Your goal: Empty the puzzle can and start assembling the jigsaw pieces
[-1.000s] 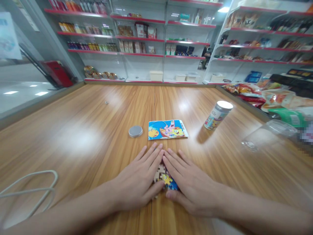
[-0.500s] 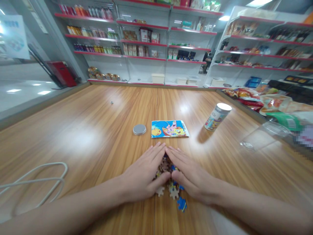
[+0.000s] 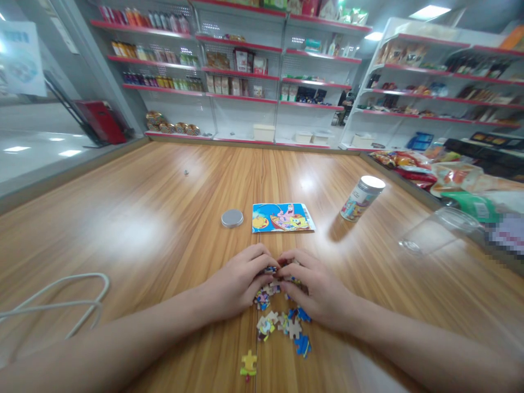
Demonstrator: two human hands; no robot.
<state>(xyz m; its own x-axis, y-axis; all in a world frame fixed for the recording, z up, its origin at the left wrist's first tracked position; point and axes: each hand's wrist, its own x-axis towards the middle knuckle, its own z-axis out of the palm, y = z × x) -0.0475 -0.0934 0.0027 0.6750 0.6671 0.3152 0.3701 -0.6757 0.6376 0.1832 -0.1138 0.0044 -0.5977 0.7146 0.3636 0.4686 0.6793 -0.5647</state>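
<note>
Jigsaw puzzle pieces (image 3: 293, 328) lie in a loose heap on the wooden table, some blue, some multicoloured, some bare wood side up. My left hand (image 3: 248, 278) curls its fingers round part of the heap from the left, with pieces showing under its fingertips. From the right, my right hand (image 3: 315, 284) is bent over more pieces, its fingertips close to the left ones. One yellow piece (image 3: 248, 363) lies apart, nearer to me. Beyond my hands lies a cartoon picture card (image 3: 282, 218). Both palms and the pieces under them are hidden.
A round metal lid (image 3: 232, 218) lies left of the card. To the right stand a printed can (image 3: 362, 198) and a clear container (image 3: 440, 230) on its side. A white cable (image 3: 77, 278) loops at the left. Snack bags (image 3: 409, 164) and shelves are beyond the table's edge.
My hands have gone from flat and tented, fingertips together, to curled round the pieces. More of the heap shows, and the yellow piece now lies nearer to me.
</note>
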